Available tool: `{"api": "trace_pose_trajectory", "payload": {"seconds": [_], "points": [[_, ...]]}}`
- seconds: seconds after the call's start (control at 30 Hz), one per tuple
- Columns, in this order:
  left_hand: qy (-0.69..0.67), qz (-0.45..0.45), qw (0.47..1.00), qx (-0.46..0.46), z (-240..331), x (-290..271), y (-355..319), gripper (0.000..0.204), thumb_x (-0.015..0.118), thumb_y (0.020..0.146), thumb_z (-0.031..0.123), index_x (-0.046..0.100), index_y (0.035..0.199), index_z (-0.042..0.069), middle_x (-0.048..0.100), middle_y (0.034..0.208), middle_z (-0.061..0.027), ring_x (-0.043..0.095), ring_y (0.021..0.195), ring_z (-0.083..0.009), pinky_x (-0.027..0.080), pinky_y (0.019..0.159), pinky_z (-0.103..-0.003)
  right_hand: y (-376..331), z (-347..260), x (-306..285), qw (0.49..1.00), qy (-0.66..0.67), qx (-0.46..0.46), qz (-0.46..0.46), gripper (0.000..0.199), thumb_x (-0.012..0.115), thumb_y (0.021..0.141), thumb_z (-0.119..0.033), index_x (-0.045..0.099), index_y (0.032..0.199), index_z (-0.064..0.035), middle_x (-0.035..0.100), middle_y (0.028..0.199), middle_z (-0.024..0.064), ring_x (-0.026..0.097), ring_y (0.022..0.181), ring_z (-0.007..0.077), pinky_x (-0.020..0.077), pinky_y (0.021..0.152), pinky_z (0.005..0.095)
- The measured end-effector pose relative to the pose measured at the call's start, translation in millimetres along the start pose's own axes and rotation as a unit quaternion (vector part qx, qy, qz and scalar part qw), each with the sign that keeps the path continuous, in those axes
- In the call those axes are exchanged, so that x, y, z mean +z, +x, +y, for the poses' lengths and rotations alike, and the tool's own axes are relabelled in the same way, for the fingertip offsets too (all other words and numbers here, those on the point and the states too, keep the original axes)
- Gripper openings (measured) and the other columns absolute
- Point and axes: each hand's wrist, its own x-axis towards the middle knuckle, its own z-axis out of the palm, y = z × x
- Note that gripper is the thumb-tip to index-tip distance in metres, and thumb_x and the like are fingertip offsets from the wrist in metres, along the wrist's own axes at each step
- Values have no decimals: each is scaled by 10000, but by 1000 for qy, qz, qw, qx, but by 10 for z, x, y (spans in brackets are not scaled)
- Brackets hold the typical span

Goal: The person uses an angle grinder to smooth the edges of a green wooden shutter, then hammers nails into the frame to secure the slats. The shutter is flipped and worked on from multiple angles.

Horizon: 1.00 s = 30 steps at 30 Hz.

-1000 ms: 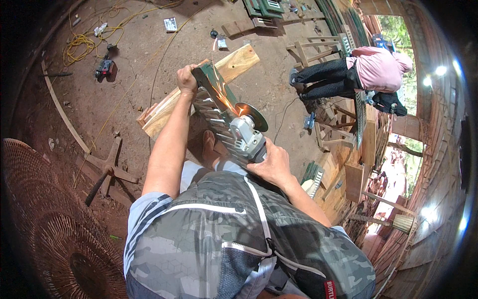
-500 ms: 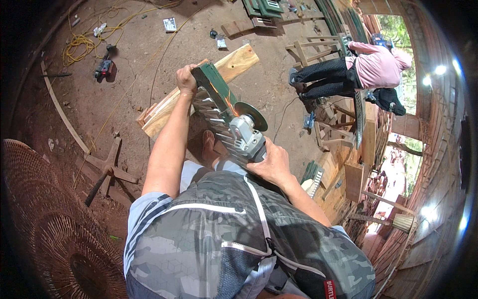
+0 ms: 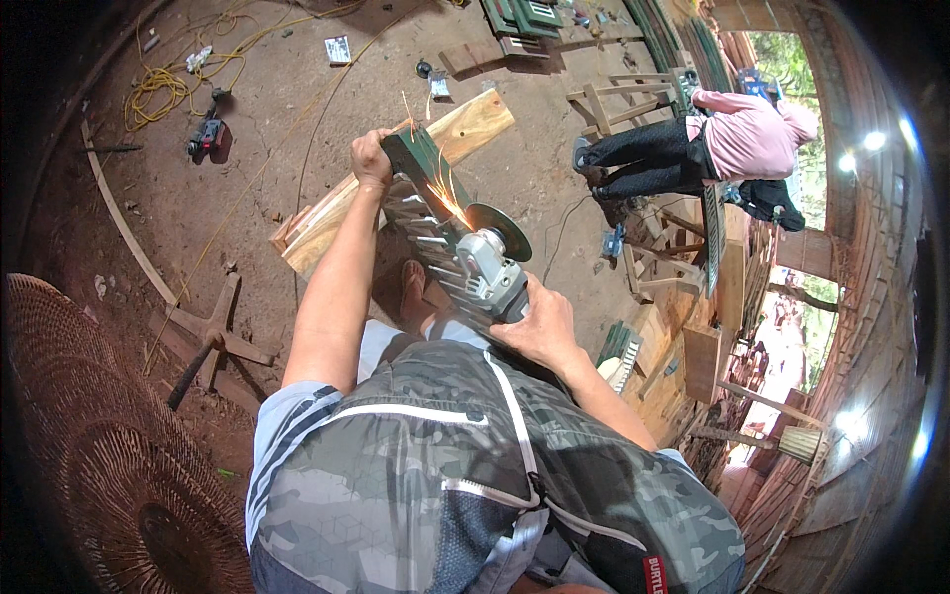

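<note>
Sparks back at the disc since half a second ago, when none showed; grinder and both hands otherwise much where they were.

Far left, at the frame's edge: a round wicker basket [image 3: 89, 436], with a wooden cross-shaped stand [image 3: 213, 337] on the dirt floor [image 3: 247, 129] beside it. Up in the far left corner of the floor, a yellow cable [image 3: 163, 84] and a small red power tool [image 3: 206, 137].

Left hand [image 3: 370, 158] closed around the top end of a green louvred shutter [image 3: 426, 213], propped upright against a pale wooden plank [image 3: 396, 178] lying aslant on the floor. Long axis of the shutter running from that hand down and right toward the body; slats showing pale along the left side, frame painted dark green. Left hand nearer the far end, steadying.

Right hand [image 3: 542, 327] wrapped tight on the body of a grey angle grinder [image 3: 490, 262], disc touching the shutter's right edge about midway along, orange sparks [image 3: 445, 198] flying up and left.

Further right, well apart: another person in a pink top [image 3: 742, 134] bent over a wooden frame [image 3: 633, 94].
</note>
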Motion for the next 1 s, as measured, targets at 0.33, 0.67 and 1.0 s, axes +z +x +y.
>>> {"api": "trace_pose_trajectory", "payload": {"seconds": [0.33, 0.67, 1.0], "points": [[-23, 7, 1000, -12, -97, 69, 12, 64, 646, 869, 87, 708, 869, 105, 759, 861, -119, 728, 804, -350, 554, 709, -466, 13, -14, -13, 1000, -13, 14, -9, 777, 882, 630, -296, 630, 1282, 45, 735, 892, 287, 736, 903, 463, 584, 837, 511], [15, 34, 999, 20, -52, 47, 6, 69, 649, 864, 106, 715, 871, 122, 753, 867, -108, 708, 815, -355, 539, 744, -474, 9, -27, -19, 1000, -8, 17, -12, 783, 882, 632, -301, 628, 1289, 41, 735, 888, 283, 735, 902, 463, 582, 836, 511], [-30, 21, 999, 2, -105, 92, 8, 90, 626, 871, 103, 712, 855, 122, 760, 868, -107, 718, 811, -344, 540, 738, -467, 15, -15, -9, 1000, -19, 15, -9, 780, 880, 633, -298, 628, 1290, 39, 733, 878, 284, 732, 888, 466, 583, 826, 513]]}}
